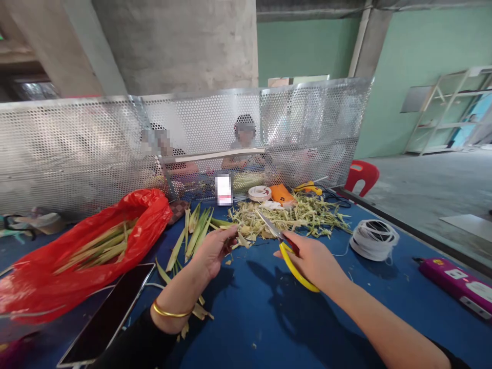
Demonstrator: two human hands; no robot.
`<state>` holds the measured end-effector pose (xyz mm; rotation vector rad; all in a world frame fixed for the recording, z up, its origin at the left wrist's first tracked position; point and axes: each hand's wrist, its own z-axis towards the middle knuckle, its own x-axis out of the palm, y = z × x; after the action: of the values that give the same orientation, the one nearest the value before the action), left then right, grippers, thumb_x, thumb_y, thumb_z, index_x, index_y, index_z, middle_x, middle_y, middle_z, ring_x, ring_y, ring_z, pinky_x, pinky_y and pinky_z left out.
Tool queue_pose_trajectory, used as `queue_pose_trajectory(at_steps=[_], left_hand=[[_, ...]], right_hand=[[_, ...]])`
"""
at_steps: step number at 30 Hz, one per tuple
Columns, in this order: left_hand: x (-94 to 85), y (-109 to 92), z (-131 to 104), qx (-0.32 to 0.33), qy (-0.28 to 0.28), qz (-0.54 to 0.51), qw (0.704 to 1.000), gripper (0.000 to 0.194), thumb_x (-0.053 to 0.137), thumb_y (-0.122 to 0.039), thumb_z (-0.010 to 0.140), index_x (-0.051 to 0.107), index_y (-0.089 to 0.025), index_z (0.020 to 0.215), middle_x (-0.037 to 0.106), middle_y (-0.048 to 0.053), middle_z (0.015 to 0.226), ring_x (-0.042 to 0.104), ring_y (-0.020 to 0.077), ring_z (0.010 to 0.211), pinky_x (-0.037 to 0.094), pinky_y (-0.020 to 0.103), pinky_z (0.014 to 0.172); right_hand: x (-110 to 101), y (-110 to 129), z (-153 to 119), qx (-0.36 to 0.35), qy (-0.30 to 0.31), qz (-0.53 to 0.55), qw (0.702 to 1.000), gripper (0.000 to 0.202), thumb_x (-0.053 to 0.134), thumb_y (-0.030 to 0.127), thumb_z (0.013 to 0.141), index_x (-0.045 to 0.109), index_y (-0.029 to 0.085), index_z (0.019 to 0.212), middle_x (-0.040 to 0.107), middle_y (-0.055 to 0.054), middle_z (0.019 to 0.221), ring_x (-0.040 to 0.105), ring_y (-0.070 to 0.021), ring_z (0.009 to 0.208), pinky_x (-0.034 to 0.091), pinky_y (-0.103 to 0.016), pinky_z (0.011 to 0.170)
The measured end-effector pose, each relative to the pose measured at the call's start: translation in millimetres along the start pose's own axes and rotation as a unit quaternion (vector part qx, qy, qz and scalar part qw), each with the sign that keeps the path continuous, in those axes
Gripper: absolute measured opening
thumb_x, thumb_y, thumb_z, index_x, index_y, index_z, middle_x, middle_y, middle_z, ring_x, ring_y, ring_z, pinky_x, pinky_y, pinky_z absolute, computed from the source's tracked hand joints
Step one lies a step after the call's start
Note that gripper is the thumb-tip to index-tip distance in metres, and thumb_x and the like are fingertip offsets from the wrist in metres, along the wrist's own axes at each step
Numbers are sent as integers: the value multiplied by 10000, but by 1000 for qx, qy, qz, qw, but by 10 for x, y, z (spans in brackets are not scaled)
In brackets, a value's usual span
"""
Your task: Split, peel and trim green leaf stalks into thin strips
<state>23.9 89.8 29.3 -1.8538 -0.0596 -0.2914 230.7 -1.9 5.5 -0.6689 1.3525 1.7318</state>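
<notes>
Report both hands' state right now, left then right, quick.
Left hand: fingers closed together beside the pale green, shredded leaf scraps; whether it holds any cannot be told.
Right hand: closed, holding yellow-handled metal scissors.

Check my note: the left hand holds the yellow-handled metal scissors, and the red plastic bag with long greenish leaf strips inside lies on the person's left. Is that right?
Not quite: the head view shows the yellow-handled metal scissors in the right hand, not the left hand. The red plastic bag with long greenish leaf strips does lie on the person's left.
</notes>
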Motion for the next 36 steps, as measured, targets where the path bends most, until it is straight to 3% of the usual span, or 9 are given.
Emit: queue_pose_trajectory(at_steps=[6,12,16,19,25,28,30,32,36], left_hand=[[-100,-21,-251,11,-33,-32,999,82,713,-171,695,688,-134,764,666,14,688,590,71,556,373,152,438],[-318,74,-442,-11,-83,-132,988,22,680,-163,738,663,-149,734,659,-7,637,573,55,492,391,143,421],[-400,155,-390,-11,-93,-168,981,23,638,-139,772,656,-150,765,676,-7,673,547,40,451,407,143,413],[-424,167,-355,4,-81,-173,982,22,636,-141,773,657,-146,773,667,-12,669,514,31,425,401,141,399],[-364,207,-425,19,-74,-156,985,55,671,-158,729,665,-142,781,668,4,716,481,27,426,399,139,398],[-300,268,-465,21,-53,-137,989,81,658,-130,726,667,-117,805,653,4,691,463,24,426,395,125,396],[-274,299,-477,16,-46,-131,990,95,648,-122,732,668,-114,824,662,11,718,467,24,434,400,123,403],[-271,312,-478,5,-52,-129,990,100,647,-133,741,672,-116,837,668,18,747,473,24,442,409,125,408],[-320,281,-457,-15,-108,-137,985,119,654,-157,745,677,-128,857,662,13,749,486,29,441,405,132,388]], right_hand=[[39,-140,26,-89,102,-233,963,395,549,378,796,560,237,1165,700,-65,853,653,-231,754,381,-265,566],[7,-74,-70,-62,139,-318,936,403,572,377,796,573,182,1149,647,-126,992,634,-252,844,419,-289,622],[-3,268,-320,-106,96,-200,969,199,559,280,843,651,188,994,629,-85,941,609,-212,848,423,-282,678],[156,554,-635,-196,307,28,931,195,671,378,771,671,233,902,619,4,864,596,-122,708,413,-215,622],[393,753,-910,-288,327,-26,900,81,651,279,793,641,199,780,610,10,782,562,-117,671,336,-221,548],[251,676,-538,-322,265,-39,908,126,573,261,850,622,196,753,609,10,760,563,-115,687,348,-222,566],[100,530,-144,-241,101,-67,963,181,469,261,911,620,193,838,627,-20,863,577,-134,774,385,-241,675],[-25,337,250,-133,-65,-158,976,276,353,226,946,621,159,945,625,-95,960,579,-192,846,392,-305,739],[45,144,639,-102,-51,-252,961,227,448,150,878,628,78,995,620,-197,981,587,-274,870,407,-368,737]])
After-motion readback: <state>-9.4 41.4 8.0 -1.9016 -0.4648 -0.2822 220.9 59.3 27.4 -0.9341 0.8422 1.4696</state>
